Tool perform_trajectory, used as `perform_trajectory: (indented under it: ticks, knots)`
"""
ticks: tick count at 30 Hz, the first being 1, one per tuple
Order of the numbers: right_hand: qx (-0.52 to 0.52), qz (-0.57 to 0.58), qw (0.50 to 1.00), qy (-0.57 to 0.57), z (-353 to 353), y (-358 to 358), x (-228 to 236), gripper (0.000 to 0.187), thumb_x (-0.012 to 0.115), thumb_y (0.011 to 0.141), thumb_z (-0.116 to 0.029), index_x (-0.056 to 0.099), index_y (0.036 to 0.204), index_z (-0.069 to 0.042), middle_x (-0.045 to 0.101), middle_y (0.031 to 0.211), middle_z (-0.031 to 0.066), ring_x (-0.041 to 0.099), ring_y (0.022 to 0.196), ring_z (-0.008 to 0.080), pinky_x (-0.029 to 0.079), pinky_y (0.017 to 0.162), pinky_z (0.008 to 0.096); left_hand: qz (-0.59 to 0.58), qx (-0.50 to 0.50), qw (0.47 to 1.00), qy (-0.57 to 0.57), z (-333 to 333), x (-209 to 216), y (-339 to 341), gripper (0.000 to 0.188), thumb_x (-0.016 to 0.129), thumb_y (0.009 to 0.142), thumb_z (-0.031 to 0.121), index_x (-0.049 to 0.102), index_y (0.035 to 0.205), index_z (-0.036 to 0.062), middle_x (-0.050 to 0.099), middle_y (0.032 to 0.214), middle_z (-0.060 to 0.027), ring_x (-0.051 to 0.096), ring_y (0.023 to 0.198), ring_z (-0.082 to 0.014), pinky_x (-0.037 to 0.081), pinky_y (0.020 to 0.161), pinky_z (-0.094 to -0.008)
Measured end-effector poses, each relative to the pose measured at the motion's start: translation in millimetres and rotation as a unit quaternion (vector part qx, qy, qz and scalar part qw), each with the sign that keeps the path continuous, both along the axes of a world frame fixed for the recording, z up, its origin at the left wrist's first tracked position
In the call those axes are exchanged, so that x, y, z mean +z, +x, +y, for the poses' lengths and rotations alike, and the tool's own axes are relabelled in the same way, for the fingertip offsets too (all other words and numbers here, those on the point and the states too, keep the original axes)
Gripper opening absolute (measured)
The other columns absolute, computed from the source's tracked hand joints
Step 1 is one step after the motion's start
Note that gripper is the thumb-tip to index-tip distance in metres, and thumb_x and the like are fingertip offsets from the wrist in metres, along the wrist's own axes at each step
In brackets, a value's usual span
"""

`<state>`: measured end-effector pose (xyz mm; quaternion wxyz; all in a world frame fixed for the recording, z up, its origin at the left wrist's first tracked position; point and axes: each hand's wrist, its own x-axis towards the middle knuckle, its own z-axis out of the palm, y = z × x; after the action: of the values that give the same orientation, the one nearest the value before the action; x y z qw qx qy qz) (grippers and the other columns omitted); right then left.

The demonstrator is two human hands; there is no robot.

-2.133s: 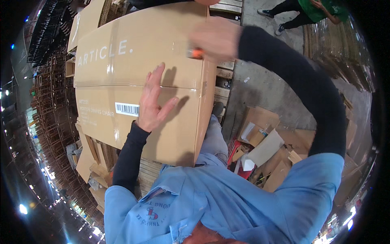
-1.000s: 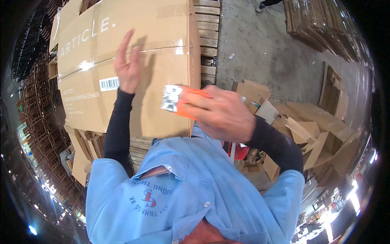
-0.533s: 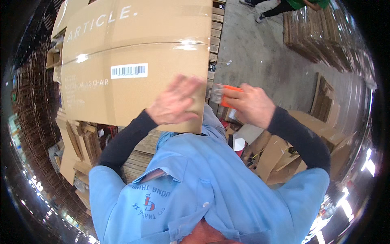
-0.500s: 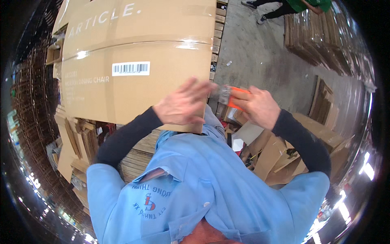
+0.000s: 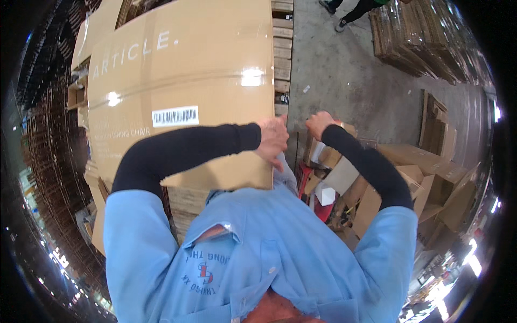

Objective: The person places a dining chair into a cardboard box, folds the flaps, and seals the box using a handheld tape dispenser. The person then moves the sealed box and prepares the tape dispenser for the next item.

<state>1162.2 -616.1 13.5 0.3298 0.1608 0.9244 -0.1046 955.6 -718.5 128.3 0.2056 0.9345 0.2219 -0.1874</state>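
Note:
A large tan cardboard carton with a barcode label lies in front of me, its shiny tape band running across the top. My left hand rests on the carton's right edge near the close corner, thumb apart and fingers draped over the side. To the right, just off the carton, my right hand is closed in a fist, back of the hand up. A sliver of orange shows beside it, seemingly the orange-handled object seen earlier; the rest is hidden by my hand and sleeve.
Wooden pallet slats show along the carton's right side. Opened cardboard boxes and scraps lie at the lower right, with a red object among them. Wrapped flat cardboard is stacked at the far right, near a person's legs.
My left hand has moved right and onto the carton's edge. My right hand has turned and drawn slightly left, and the orange object is now mostly hidden. The carton sits lower in view.

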Motion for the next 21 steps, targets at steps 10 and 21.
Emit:
perform_trajectory:
  ticks: [10, 21]
  knots:
    - [-0.621, 0.491, 0.605, -0.087, -66.1, 39.8, 73.1, 0.048, 0.074, 0.075, -0.006, 0.069, 0.121, 0.003, 0.062, 0.136, 0.0206, 0.062, 0.123, 0.0285, 0.047, 0.104, 0.0360, -0.482, 0.158, 0.855, 0.107, 0.0, -21.7, -33.3, 0.045, 0.060, 0.096, 0.051, 0.066, 0.083, 0.0085, 0.070, 0.106, -0.0132, 0.066, 0.102, -0.0260, 0.042, 0.106, -0.0481]
    - [-0.326, 0.514, 0.771, 0.188, -195.8, -48.1, 244.8, 0.051, 0.073, 0.060, 0.003, 0.072, 0.111, -0.003, 0.065, 0.133, 0.0083, 0.066, 0.094, 0.0277, 0.055, 0.081, 0.0361, -0.541, 0.446, 0.467, -0.539, -27.9, 57.9, -73.2, 0.026, 0.053, 0.106, 0.032, 0.057, 0.095, 0.0087, 0.069, 0.109, -0.0076, 0.066, 0.096, -0.0117, 0.054, 0.083, -0.0260]
